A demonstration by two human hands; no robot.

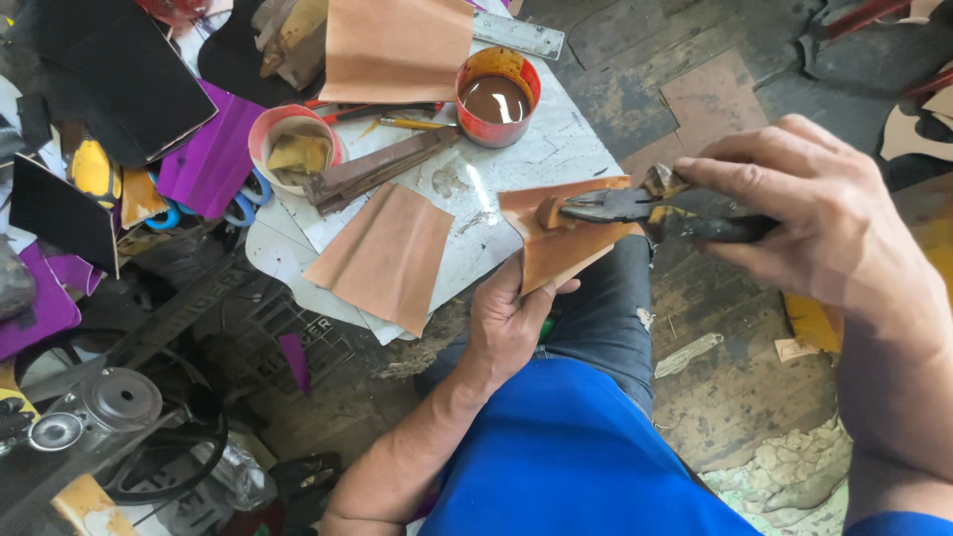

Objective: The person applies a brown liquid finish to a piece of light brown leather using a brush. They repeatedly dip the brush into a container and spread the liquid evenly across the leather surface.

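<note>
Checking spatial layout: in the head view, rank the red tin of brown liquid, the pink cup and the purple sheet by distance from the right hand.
1. Red tin, up-left of the right hand.
2. Pink cup, further left.
3. Purple sheet, just beyond the cup, farthest left.

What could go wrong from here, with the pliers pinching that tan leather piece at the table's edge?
1. The pliers in the right hand bite the tan leather piece just above the left hand; a slip might jab its fingers.
2. The open red tin of brown liquid stands close behind; a sudden tug could knock it and stain the loose leather sheet.
3. Hard pinching may mark or tear the leather.
</note>
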